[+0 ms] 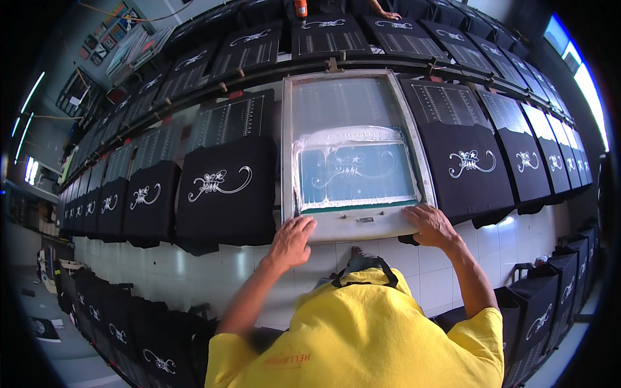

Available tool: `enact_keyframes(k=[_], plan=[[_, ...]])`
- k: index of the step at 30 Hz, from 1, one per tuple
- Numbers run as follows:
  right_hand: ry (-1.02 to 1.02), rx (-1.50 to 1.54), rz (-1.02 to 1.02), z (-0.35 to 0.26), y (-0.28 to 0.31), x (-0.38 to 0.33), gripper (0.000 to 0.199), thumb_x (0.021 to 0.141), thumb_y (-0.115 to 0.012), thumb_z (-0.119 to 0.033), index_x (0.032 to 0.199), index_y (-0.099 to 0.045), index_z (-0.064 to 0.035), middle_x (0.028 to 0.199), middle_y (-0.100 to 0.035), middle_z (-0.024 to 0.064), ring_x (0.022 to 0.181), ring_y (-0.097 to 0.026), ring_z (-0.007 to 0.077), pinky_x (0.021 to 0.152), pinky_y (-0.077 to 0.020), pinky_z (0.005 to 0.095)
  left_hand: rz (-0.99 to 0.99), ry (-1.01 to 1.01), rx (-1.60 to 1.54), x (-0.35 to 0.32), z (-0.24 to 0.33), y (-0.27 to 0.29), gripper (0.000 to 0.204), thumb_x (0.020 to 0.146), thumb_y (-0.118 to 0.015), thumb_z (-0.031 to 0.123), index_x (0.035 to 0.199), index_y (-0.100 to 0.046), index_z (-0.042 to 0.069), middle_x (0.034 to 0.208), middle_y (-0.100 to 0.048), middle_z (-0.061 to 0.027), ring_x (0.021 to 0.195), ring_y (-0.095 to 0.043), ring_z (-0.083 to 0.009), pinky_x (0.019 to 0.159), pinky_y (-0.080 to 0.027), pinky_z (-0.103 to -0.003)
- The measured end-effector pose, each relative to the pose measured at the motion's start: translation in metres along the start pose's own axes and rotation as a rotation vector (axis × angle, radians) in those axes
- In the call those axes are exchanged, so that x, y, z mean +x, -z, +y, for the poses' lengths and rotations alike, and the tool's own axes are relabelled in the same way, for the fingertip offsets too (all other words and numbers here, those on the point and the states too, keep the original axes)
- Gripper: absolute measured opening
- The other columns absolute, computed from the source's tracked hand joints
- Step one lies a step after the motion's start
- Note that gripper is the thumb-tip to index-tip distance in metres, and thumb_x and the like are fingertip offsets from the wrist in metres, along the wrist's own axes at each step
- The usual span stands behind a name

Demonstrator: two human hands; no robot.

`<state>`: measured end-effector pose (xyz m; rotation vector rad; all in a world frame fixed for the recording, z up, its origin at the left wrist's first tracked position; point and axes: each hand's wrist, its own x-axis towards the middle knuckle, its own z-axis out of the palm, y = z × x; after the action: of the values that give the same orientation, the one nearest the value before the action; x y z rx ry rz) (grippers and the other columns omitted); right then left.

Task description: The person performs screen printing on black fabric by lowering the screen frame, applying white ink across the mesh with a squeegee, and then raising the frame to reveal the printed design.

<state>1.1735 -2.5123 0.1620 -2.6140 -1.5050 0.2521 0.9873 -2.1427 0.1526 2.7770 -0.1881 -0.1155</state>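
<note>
Head view: L hand (292,242) part-closed on near L corner of frame (328,227), fingers curled over; R hand (432,226) same on near R end, fingers bent over rim. Undersides of both grips hidden. Wide hold prob. keeps frame level & square. Frame sits mid-row, btwn black cloth (229,197) on L & another cloth (471,174) on R, far edge at a bracket (333,64) on the rail (259,77), prob. for alignment. White ink (349,134) is banked across mesh (349,97) & round the blue panel, likely held clear of rim by frame walls. Cloths lie flat w/ white motifs up, presumably so they stay smooth.
</note>
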Motion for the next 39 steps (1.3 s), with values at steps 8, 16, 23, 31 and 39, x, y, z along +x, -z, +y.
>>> enact_keyframes(k=[8, 16, 23, 31, 39], plan=[[-0.185, 0.058, 0.062, 0.007, 0.03, 0.045, 0.019, 0.068, -0.072, -0.012, 0.083, -0.066, -0.0022, 0.087, -0.066, 0.0129, 0.083, -0.066, 0.0323, 0.076, -0.0547, 0.0424, -0.032, 0.13, 0.014, 0.069, -0.019, 0.017, 0.029, 0.068, -0.063, 0.005, 0.097, -0.066, 0.001, 0.1, -0.066, -0.0161, 0.092, -0.065, -0.0375, 0.082, -0.054, -0.045], [-0.162, 0.063, 0.116, 0.01, 0.021, 0.031, 0.026, 0.066, -0.074, -0.012, 0.087, -0.063, -0.0012, 0.088, -0.064, 0.0139, 0.086, -0.066, 0.0321, 0.074, -0.055, 0.0425, 0.041, 0.214, -0.033, 0.061, 0.004, 0.028, 0.031, 0.069, -0.06, 0.001, 0.099, -0.068, 0.001, 0.097, -0.069, -0.0177, 0.094, -0.067, -0.0334, 0.085, -0.054, -0.042], [-0.142, 0.015, 0.201, -0.008, -0.012, 0.004, 0.028, 0.064, -0.069, -0.005, 0.089, -0.058, -0.0015, 0.094, -0.06, 0.0121, 0.097, -0.062, 0.0307, 0.078, -0.0542, 0.0409, 0.281, 0.072, 0.127, 0.025, 0.009, -0.035, 0.028, 0.076, -0.057, 0.002, 0.102, -0.066, -0.002, 0.11, -0.068, -0.0168, 0.104, -0.067, -0.0296, 0.088, -0.054, -0.036], [-0.111, -0.034, 0.308, 0.028, -0.017, 0.057, 0.027, 0.066, -0.062, -0.001, 0.092, -0.058, -0.0011, 0.096, -0.061, 0.0119, 0.095, -0.063, 0.0284, 0.074, -0.0553, 0.0376, 0.379, 0.013, 0.193, 0.076, -0.032, -0.031, 0.028, 0.071, -0.061, 0.0, 0.099, -0.069, 0.001, 0.104, -0.071, -0.0122, 0.099, -0.069, -0.0266, 0.081, -0.056, -0.035], [-0.16, -0.048, 0.201, 0.086, 0.002, 0.143, 0.028, 0.064, -0.072, -0.005, 0.088, -0.058, -0.0021, 0.093, -0.061, 0.0118, 0.09, -0.065, 0.0291, 0.072, -0.057, 0.0409, 0.377, -0.009, 0.086, 0.171, -0.089, 0.004, 0.026, 0.072, -0.06, -0.001, 0.097, -0.067, 0.0, 0.1, -0.071, -0.0147, 0.092, -0.07, -0.0306, 0.079, -0.057, -0.039]])
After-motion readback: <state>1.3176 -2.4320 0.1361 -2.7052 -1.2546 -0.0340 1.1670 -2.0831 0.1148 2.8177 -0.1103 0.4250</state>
